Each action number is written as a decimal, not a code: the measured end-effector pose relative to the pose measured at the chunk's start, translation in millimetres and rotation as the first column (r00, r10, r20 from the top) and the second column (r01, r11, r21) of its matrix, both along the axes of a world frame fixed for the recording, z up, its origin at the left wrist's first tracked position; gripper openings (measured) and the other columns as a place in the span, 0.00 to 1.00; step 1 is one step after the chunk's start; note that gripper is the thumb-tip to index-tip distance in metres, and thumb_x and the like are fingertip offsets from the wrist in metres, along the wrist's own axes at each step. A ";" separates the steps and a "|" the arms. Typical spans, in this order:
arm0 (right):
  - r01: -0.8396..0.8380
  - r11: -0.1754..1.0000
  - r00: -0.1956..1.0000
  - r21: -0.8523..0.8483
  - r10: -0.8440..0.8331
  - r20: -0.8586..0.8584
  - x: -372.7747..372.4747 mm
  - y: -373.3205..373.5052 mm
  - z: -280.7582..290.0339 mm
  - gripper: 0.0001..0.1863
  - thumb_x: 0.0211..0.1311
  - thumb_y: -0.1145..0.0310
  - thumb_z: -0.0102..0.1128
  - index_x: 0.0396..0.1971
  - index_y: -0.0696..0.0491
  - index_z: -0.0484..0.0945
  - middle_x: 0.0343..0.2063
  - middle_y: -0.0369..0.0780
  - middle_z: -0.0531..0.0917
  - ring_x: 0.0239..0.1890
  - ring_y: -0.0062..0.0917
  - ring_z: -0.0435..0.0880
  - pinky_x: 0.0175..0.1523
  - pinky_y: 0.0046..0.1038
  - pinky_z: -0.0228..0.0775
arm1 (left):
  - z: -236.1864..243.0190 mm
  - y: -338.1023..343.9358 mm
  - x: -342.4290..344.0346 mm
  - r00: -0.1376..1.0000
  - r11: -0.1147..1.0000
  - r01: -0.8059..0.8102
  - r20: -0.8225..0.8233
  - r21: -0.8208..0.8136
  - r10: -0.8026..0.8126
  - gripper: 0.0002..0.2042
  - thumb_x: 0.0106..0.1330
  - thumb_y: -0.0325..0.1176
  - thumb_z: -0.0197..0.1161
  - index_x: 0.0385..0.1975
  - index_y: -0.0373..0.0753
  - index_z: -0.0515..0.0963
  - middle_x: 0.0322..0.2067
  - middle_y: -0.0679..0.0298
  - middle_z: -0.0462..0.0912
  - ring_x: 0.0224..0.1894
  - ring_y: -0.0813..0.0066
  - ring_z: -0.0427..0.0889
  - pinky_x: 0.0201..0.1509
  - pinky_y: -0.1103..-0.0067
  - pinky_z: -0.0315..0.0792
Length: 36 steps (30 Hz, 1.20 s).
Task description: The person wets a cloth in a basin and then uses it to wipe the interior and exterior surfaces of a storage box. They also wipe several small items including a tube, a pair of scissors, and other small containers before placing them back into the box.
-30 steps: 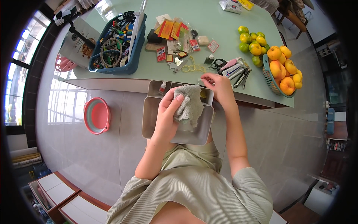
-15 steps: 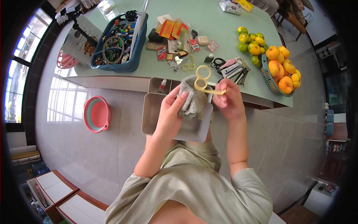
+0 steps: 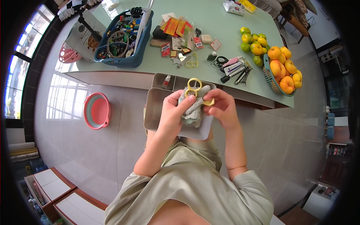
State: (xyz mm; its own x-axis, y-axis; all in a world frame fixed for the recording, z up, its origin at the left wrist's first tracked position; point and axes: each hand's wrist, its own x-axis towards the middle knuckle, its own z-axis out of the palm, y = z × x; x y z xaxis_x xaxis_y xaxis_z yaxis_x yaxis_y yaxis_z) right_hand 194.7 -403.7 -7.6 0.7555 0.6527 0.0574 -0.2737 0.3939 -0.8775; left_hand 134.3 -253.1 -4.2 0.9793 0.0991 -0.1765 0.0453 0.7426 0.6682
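My left hand (image 3: 177, 109) is closed on a crumpled grey cloth (image 3: 192, 112). Yellow small scissors (image 3: 209, 102) lie across that cloth, their finger loops up near my left thumb. Between its thumb and fingers, my right hand (image 3: 222, 108) pinches the other, yellow end of the scissors. Both hands are above a taupe compartment tray (image 3: 154, 113) at my lap. A small bottle with a red cap (image 3: 166, 81) stands in one of the tray's far compartments.
On the pale green table (image 3: 168, 71) are a blue basket (image 3: 127, 62) of toy bricks, packets (image 3: 176, 28), another yellow pair of scissors (image 3: 192, 63), grooming tools (image 3: 236, 69), green citrus (image 3: 256, 48) and a basket of orange fruit (image 3: 278, 69). A pink basin (image 3: 98, 111) sits on the floor, left.
The scissors have come down from above the cloth and now rest against it. My right hand has moved lower and closer to my left. The view has shifted slightly.
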 end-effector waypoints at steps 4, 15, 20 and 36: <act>0.183 0.981 0.952 -0.066 -0.160 0.262 -7.9 7.6 -5.0 0.10 0.52 0.77 0.60 0.36 0.60 0.75 0.30 0.36 0.79 0.29 0.14 0.78 0.33 0.17 0.73 | -7.5 -1.9 -1.5 0.998 0.998 -0.062 -0.001 0.019 0.062 0.09 0.57 0.29 0.62 0.34 0.33 0.74 0.30 0.65 0.79 0.32 0.82 0.77 0.36 0.83 0.73; 0.248 0.968 0.938 -0.026 -0.233 0.258 -6.8 6.2 2.3 0.04 0.57 0.74 0.56 0.29 0.58 0.73 0.26 0.36 0.77 0.27 0.16 0.77 0.33 0.18 0.71 | -15.0 7.4 -13.1 0.995 0.994 -0.098 0.030 0.039 0.097 0.15 0.61 0.34 0.56 0.45 0.34 0.71 0.40 0.65 0.76 0.46 0.74 0.74 0.40 0.83 0.72; 0.124 0.981 0.963 -0.148 -0.083 0.257 -0.2 -0.1 8.2 0.04 0.56 0.74 0.57 0.29 0.58 0.73 0.25 0.34 0.77 0.26 0.14 0.75 0.31 0.16 0.68 | 1.4 7.5 -7.9 0.968 0.956 0.249 0.003 -0.154 -0.252 0.11 0.62 0.28 0.55 0.42 0.30 0.71 0.39 0.65 0.75 0.38 0.81 0.75 0.41 0.84 0.71; 0.323 0.919 0.898 -0.225 -0.223 0.379 -15.4 19.2 19.6 0.10 0.63 0.67 0.49 0.24 0.56 0.69 0.18 0.29 0.68 0.19 0.09 0.60 0.23 0.13 0.50 | 0.8 17.2 -3.0 0.992 0.906 -0.020 0.122 0.422 -0.035 0.07 0.53 0.23 0.63 0.30 0.27 0.76 0.32 0.65 0.75 0.33 0.83 0.72 0.38 0.86 0.66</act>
